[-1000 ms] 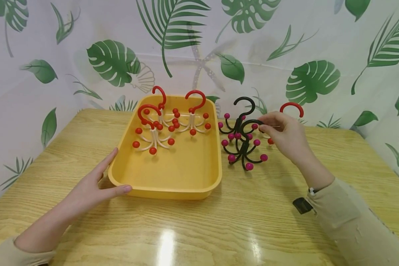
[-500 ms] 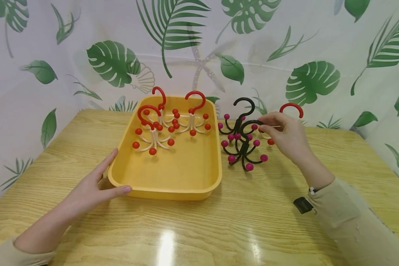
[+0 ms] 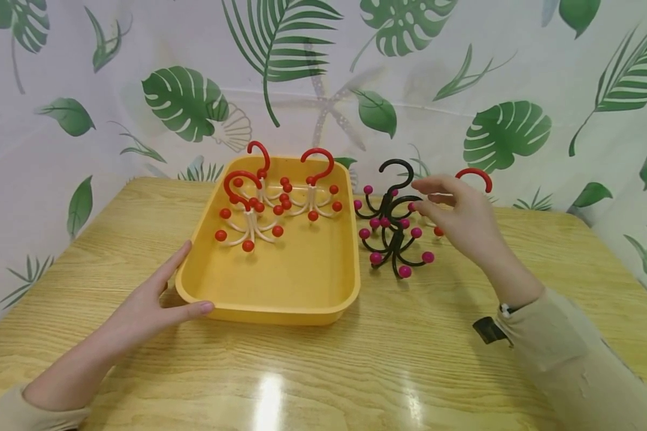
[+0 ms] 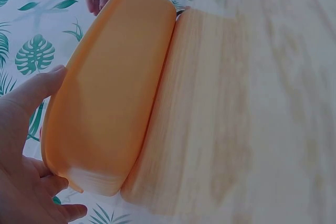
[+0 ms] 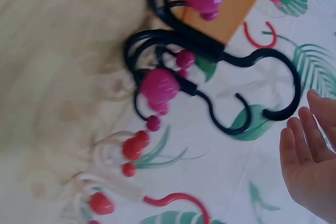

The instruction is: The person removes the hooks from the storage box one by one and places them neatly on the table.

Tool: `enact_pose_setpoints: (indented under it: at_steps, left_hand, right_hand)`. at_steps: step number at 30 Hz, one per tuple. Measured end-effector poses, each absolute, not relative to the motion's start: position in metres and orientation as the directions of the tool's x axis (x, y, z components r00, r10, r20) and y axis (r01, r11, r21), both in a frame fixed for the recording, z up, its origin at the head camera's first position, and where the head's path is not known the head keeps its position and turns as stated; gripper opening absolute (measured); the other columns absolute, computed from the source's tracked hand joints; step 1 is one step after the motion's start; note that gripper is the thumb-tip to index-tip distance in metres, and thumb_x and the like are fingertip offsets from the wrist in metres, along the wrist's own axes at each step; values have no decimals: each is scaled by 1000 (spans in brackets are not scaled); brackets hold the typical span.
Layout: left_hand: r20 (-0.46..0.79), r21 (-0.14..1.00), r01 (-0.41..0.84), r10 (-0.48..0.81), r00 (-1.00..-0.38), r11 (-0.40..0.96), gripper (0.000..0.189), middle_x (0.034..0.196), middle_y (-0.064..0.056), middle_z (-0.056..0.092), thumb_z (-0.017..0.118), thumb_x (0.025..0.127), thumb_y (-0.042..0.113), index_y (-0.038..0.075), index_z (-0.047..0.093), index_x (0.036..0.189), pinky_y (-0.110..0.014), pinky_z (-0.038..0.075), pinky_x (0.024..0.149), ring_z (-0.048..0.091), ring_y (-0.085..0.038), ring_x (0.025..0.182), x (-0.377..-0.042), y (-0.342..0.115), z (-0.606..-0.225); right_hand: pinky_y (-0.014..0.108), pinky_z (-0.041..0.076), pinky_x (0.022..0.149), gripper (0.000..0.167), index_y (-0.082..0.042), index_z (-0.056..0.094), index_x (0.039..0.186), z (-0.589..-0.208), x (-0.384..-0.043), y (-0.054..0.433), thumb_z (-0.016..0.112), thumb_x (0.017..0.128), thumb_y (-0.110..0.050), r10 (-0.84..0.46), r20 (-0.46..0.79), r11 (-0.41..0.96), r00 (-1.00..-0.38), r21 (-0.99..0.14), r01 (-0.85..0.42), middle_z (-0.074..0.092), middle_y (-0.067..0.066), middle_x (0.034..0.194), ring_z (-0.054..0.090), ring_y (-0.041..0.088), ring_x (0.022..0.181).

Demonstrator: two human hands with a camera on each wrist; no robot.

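Observation:
At the near left corner of a yellow tray [image 3: 296, 278], my left hand [image 3: 151, 305] holds the corner, thumb on the near rim and fingers along the left side. Two black octopus-shaped hook hangers with magenta balls stand right of the tray; the front hanger [image 3: 397, 240] overlaps the back hanger [image 3: 386, 205]. My right hand [image 3: 466, 218] is beside the front hanger's curved hook, thumb and fingers parted around its tip. In the right wrist view, a gap shows between the fingers [image 5: 312, 145] and the nearer black hook [image 5: 294, 77].
Inside the tray stand several white hangers with red hooks and red balls, one at the front left [image 3: 250, 224], one at the back right [image 3: 311, 194]. Another red-hooked hanger [image 3: 474, 172] is partly hidden behind my right hand. A leaf-print cloth [image 3: 323, 72] backs the wooden table [image 3: 323, 371].
My right hand has let go of the front black hanger's hook, its fingers spreading and lifting slightly. The hanger stays in place. My left hand has not moved.

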State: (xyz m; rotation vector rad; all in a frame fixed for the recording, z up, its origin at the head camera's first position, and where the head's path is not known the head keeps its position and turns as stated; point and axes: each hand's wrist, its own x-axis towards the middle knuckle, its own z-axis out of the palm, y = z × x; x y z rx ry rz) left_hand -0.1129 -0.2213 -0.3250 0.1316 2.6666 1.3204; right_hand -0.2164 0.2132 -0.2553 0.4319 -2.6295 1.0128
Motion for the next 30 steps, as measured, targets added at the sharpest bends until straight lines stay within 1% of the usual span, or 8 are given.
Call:
enact_pose_setpoints:
  at_steps: [3, 6, 8, 11, 15, 24, 26, 30]
  left_hand:
    - [-107, 796, 7, 151, -983, 605, 105, 159, -13, 5, 74, 80, 45, 30, 1, 154, -73, 14, 101, 7, -49, 139, -113, -221, -325]
    - [-110, 794, 5, 151, -982, 608, 106, 159, -14, 5, 74, 80, 45, 29, 1, 154, -72, 14, 102, 8, -48, 140, -113, -221, -325]
    - [-116, 791, -1, 148, -982, 611, 106, 159, -14, 5, 74, 80, 46, 29, 0, 154, -72, 14, 102, 8, -48, 140, -113, -220, -325]
    - [-120, 791, -6, 146, -982, 612, 106, 159, -13, 5, 74, 80, 46, 30, 0, 154, -72, 15, 102, 8, -48, 140, -113, -220, -325]
    - [-120, 794, -6, 147, -982, 608, 106, 159, -13, 5, 74, 80, 46, 31, 0, 154, -72, 15, 102, 8, -48, 140, -113, -221, -325]
    - [-133, 786, -17, 141, -981, 618, 106, 159, -15, 5, 74, 80, 47, 31, -1, 154, -72, 14, 101, 8, -49, 139, -114, -220, -323]
    - [-133, 786, -16, 143, -981, 618, 106, 159, -15, 5, 74, 81, 46, 30, -1, 154, -72, 14, 101, 8, -49, 139, -114, -220, -322]
    - [-134, 790, -14, 151, -980, 612, 106, 159, -14, 4, 73, 81, 45, 30, -1, 154, -73, 14, 101, 7, -50, 139, -114, -221, -321]
  right_hand:
    - [31, 54, 79, 32, -12, 63, 122, -247, -216, 200, 68, 90, -18, -185, 396, 705, -900, -585, -402, 64, 5, 120, 59, 28, 110]
    - [40, 53, 85, 31, -9, 65, 119, -241, -217, 185, 69, 89, -15, -211, 428, 675, -879, -587, -448, 64, 5, 118, 59, 24, 108]
    - [39, 52, 88, 30, -6, 65, 117, -238, -219, 175, 70, 88, -10, -248, 458, 638, -854, -586, -500, 65, 6, 116, 60, 22, 106]
    - [36, 51, 89, 31, -6, 64, 118, -234, -221, 161, 69, 88, -10, -299, 461, 608, -836, -583, -539, 64, 6, 116, 60, 20, 104]
    - [35, 52, 88, 32, -8, 62, 121, -227, -225, 143, 66, 91, -15, -337, 438, 608, -833, -574, -548, 63, 6, 118, 62, 21, 103]
    - [32, 52, 88, 32, -6, 61, 121, -218, -235, 110, 67, 90, -14, -426, 379, 538, -822, -624, -567, 61, 5, 120, 61, 19, 106]
    - [31, 53, 86, 33, -7, 61, 121, -216, -236, 103, 67, 90, -16, -436, 353, 539, -828, -634, -555, 61, 4, 120, 61, 18, 105]
    - [30, 54, 82, 34, -10, 60, 123, -211, -241, 88, 66, 92, -20, -464, 320, 561, -826, -616, -553, 61, 1, 119, 62, 15, 104]
